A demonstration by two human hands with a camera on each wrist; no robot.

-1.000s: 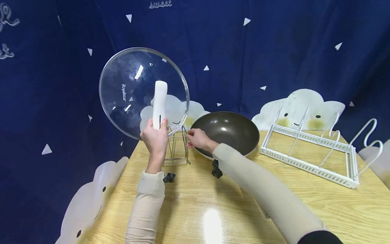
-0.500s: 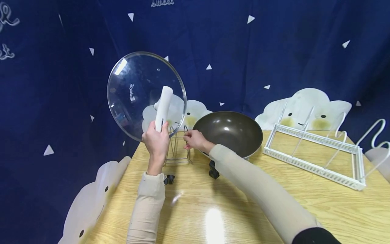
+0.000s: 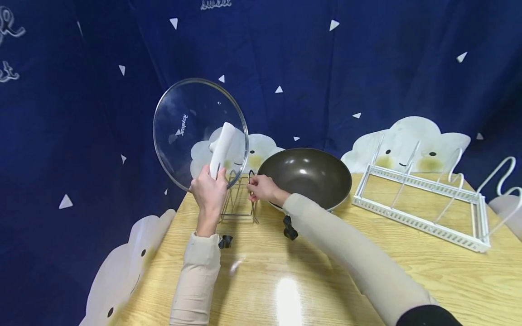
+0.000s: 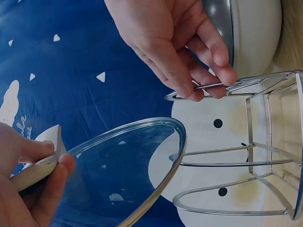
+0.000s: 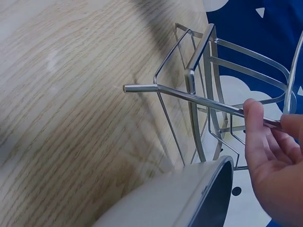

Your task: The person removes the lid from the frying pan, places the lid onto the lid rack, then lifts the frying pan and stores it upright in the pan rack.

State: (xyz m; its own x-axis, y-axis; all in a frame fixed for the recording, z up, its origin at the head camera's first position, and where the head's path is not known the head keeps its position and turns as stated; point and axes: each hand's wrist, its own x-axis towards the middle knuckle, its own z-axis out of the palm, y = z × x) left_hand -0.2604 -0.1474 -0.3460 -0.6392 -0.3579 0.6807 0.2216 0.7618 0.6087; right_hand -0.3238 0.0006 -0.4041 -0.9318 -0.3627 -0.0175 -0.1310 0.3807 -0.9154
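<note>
My left hand grips the white handle of a round glass lid with a metal rim. The lid stands tilted up on edge, its lower rim close to the tops of a metal wire rack. Whether rim and rack touch, I cannot tell. With thumb and fingers, my right hand pinches the rack's right-hand wire loop; the right wrist view shows this wire between the fingertips. Just right of the rack sits a dark-lined wok, white outside, partly behind the right hand.
A white rack with upright wire dividers and curved hooks stands on the right of the wooden table. Behind the table hangs a dark blue curtain with white triangles and clouds.
The left hand has brought the lid lower and to the right, nearer the rack, and its handle leans more to the right. The right hand has closed in on the rack's wire loop.
</note>
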